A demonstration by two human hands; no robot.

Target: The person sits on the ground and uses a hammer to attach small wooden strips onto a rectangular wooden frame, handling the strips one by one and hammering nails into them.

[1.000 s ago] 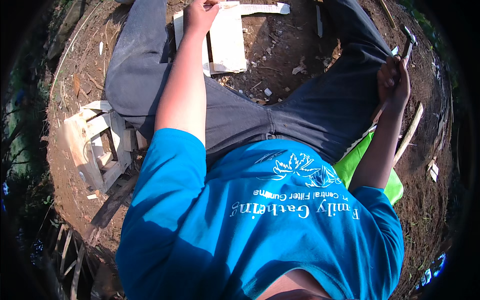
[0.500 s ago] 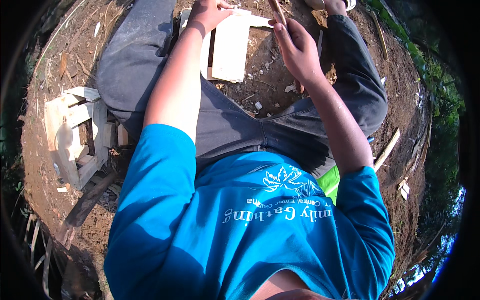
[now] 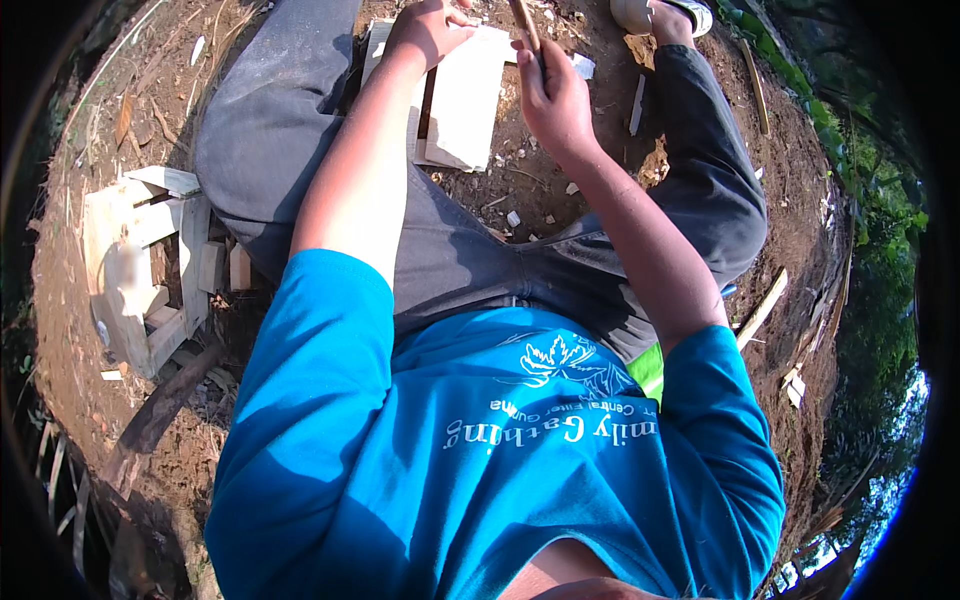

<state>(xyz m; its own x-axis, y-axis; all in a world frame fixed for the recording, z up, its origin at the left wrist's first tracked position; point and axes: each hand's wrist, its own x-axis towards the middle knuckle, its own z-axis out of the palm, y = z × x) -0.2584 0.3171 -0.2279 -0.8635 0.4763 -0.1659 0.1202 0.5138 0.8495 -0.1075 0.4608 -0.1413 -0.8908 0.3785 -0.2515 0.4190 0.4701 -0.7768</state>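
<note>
Pale wooden boards (image 3: 462,115), joined with a dark gap between two of them, lie on the ground between my legs. At their far end is my left hand (image 3: 428,35), fingers curled close together against the wood. Whatever they pinch, if anything, is too small to make out. To the right of it, my right hand (image 3: 558,100) is closed round a wooden handle (image 3: 525,22), held slanted above the ground beside the boards. The handle's far end runs out of the top of the view, so the tool's head is hidden.
A slatted wooden crate-like frame (image 3: 115,270) stands on the soil to my left, near a dark log (image 3: 165,415). My legs (image 3: 270,130) spread round the boards. Wood chips (image 3: 513,218) litter the dirt, and a loose stick (image 3: 765,308) lies to my right.
My right hand has moved left with the wooden handle, closer to my left hand. My left hand stays at the far end of the boards. The view has shifted slightly.
</note>
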